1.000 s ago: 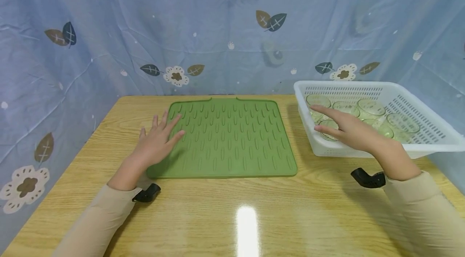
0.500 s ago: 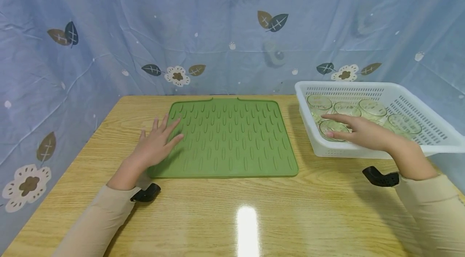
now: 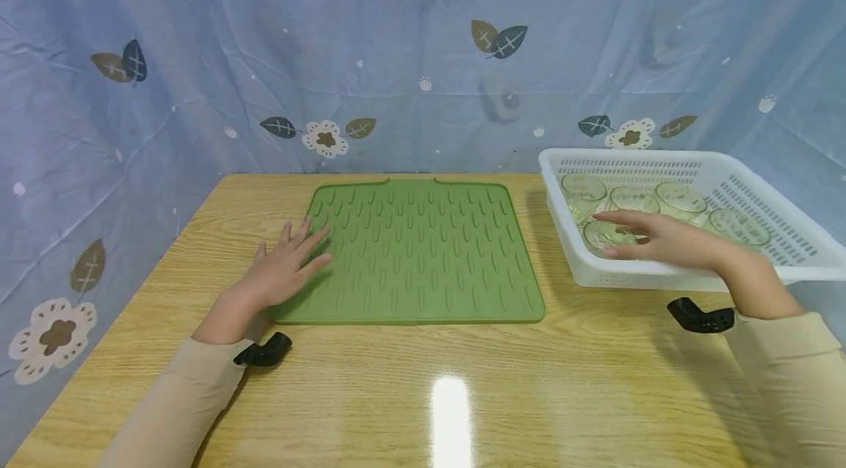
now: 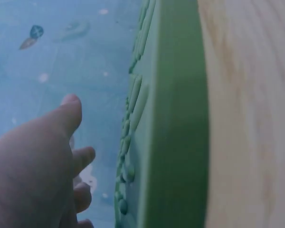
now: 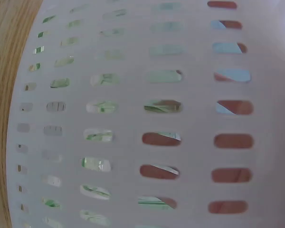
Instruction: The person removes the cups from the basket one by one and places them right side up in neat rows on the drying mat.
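In the head view my left hand point(image 3: 279, 271) is over the left edge of a green ridged drying mat point(image 3: 423, 255), fingers spread and holding nothing. The left wrist view shows that hand point(image 4: 42, 166) beside the mat's raised edge point(image 4: 175, 114). My right hand point(image 3: 677, 242) reaches over the front wall of a white plastic basket point(image 3: 661, 279). Its thumb and fingers stand apart at the front drinking glass point(image 3: 603, 234); whether they touch it I cannot tell. The right wrist view is filled by the slotted basket wall point(image 5: 194, 123), with skin and greenish glass glimpsed through the slots.
Several more clear greenish glasses stand in the basket, among them a back-left glass point(image 3: 584, 186) and a right-hand glass point(image 3: 738, 225). Both mat and basket are on a wooden table point(image 3: 370, 394). A blue patterned curtain point(image 3: 396, 49) hangs behind.
My right hand has moved right and slightly down, closer to the front glass in the basket. The left hand has stayed nearly still over the mat's edge.
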The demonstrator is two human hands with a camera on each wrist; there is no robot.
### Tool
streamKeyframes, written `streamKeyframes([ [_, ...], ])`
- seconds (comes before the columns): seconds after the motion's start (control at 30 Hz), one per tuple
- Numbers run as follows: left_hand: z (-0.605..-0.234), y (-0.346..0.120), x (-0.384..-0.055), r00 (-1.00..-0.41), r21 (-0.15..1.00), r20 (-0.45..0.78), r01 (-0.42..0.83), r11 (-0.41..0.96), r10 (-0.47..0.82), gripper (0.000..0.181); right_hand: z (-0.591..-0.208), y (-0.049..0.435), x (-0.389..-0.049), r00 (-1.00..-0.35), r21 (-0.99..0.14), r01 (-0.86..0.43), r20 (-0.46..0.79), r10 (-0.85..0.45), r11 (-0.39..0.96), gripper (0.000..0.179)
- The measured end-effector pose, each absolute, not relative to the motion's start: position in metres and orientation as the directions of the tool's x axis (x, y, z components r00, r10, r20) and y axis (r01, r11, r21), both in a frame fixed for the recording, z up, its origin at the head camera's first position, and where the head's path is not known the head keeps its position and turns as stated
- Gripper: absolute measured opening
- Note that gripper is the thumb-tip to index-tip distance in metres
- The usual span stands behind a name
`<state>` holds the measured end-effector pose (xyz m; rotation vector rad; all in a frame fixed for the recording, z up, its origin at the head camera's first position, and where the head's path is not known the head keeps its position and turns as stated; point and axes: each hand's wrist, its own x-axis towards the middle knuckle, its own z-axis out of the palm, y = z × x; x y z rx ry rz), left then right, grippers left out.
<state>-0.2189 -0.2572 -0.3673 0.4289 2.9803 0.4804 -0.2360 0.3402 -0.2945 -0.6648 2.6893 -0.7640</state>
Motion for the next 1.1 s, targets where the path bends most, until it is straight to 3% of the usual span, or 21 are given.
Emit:
streamKeyframes([
  [0.37, -0.376, -0.271, -0.220, -0.967, 0.354, -0.061, 0.209, 0.911, 0.245, 0.075, -0.296, 0.346, -0.242, -0.835, -0.546, -0.389, -0.132, -0.534, 0.742, 0.072],
  [0.73, -0.386, -0.279, -0.220, -0.966, 0.396, -0.086, 0.193, 0.898, 0.245, 0.075, -0.296, 0.347, -0.245, -0.822, -0.639, -0.280, -0.226, -0.522, 0.717, 0.086],
  [1.1, -0.388, -0.284, -0.222, -0.964, 0.367, -0.082, 0.207, 0.907, 0.253, 0.076, -0.303, 0.346, -0.248, -0.796, -0.715, -0.277, -0.203, -0.570, 0.642, 0.083],
])
